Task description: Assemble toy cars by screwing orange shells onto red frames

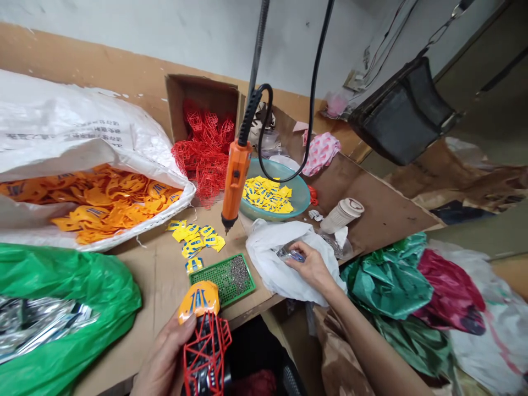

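My left hand (167, 352) grips a toy car body (204, 352) with a glossy orange front panel, a red lattice frame and black parts beneath. At the mouth of a white plastic bag (264, 247), the fingers of my right hand (307, 264) are pinched around a small clear and bluish piece (296, 254), whose kind I cannot make out. Between the hands lies a green tray (206, 280) with small screws (238, 275) heaped at its right end. An orange electric screwdriver (236, 179) hangs upright above the bench, its tip pointing down.
A white sack of orange panels (111, 206) and a green bag of silvery parts (119, 291) line the left. Behind are a carton (175, 104) with red lattice frames (206, 159) and a bowl (303, 198) of yellow pieces (268, 195). A pale cup (342, 215) lies right.
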The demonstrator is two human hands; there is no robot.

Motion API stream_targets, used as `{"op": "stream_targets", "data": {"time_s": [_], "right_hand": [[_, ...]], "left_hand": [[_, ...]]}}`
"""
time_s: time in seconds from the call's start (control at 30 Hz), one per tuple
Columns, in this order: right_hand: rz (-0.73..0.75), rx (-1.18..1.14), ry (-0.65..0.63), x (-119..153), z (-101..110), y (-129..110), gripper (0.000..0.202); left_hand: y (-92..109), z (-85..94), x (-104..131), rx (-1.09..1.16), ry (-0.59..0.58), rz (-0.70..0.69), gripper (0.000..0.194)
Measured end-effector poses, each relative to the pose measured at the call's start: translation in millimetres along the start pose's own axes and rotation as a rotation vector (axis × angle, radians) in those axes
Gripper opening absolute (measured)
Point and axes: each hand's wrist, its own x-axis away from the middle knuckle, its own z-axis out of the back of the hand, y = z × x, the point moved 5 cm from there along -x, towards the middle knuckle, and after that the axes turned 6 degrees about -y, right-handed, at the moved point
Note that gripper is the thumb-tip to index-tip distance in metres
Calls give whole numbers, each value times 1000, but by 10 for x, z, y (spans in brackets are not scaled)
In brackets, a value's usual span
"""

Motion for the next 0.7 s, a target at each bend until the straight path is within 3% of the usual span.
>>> {"op": "stream_targets", "data": {"time_s": [0.27, 0.4, 0.47, 0.57, 0.7], "right_hand": [[-4, -149, 47, 46, 127, -224, 23], [-50, -326, 55, 148, 141, -408, 36], [-85, -549, -7, 239, 12, -578, 45], [-161, -892, -196, 432, -364, -893, 55], [-232, -1028, -418, 719, -956, -1193, 41]], "left_hand": [[-19, 45, -13, 27, -37, -3, 66], [-32, 44, -17, 32, -64, -34, 53], [-32, 20, -25, 43, -101, -75, 44], [-3, -11, -39, 28, -170, -175, 42], [54, 58, -36, -17, -161, -279, 41]]}}
